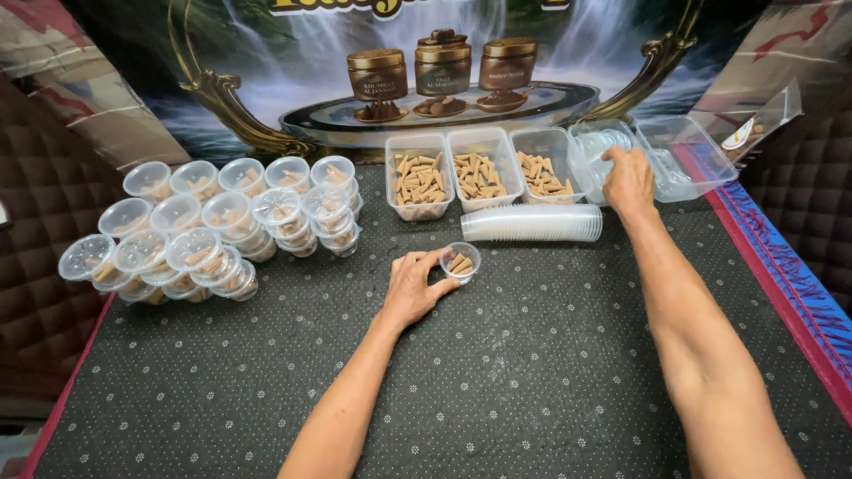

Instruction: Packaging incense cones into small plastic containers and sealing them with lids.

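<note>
Small clear cup [461, 262] with tan cones inside, upright on the dotted dark worktop [532, 355], about mid-width, nearer the far edge. Left hand [410, 288] grasping the cup, thumb and fingers curled round its side. Just beyond the cup, a sleeve of nested empty cups [532, 223] lying on its side. Behind that, along the far edge, three clear rectangular tubs of cones [479, 170] in a row, touching one another. Right hand [627, 177] reaching to the round lids [596, 145] stacked in a clear tub toward the far right corner, fingers bent down onto them; cannot tell whether a lid is gripped. Empty clear tub [688, 155] just beside it, at the right edge. Toward the far left corner, stacked lidded cups of cones [222, 226] in rows.
</note>
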